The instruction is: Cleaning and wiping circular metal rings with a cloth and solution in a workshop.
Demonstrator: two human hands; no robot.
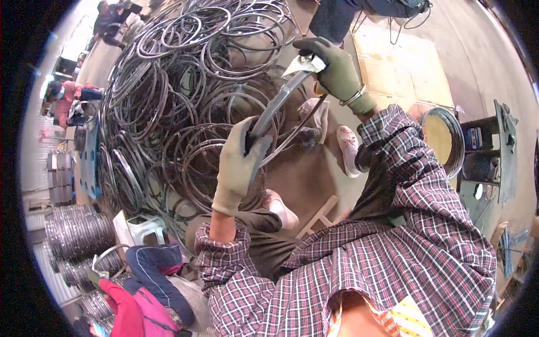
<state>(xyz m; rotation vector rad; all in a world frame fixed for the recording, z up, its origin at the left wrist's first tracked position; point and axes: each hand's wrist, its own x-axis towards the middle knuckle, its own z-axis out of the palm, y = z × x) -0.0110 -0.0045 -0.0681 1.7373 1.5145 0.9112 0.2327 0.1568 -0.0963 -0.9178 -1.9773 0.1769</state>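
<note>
A grey metal wheel rim (279, 103) stands tilted between my hands. My left hand (240, 165), in a pale glove with a dark palm, is closed around its near part. My right hand (337, 70), in an olive glove, presses a white cloth (303, 65) against the rim's upper end; its fingers are bent over the cloth. The far side of the rim runs below my right hand. Just beyond and to the left lies a large heap of similar rims (191, 84), some dark and some shiny.
My shoes (348, 150) flank the rim near a small wooden frame (320, 218). Flattened cardboard (404, 70) lies at the far right, with a rim stack (443, 140) nearer. A co-worker in red (126, 306) sits at the lower left beside stacked rims (76, 233). Other people are farther off.
</note>
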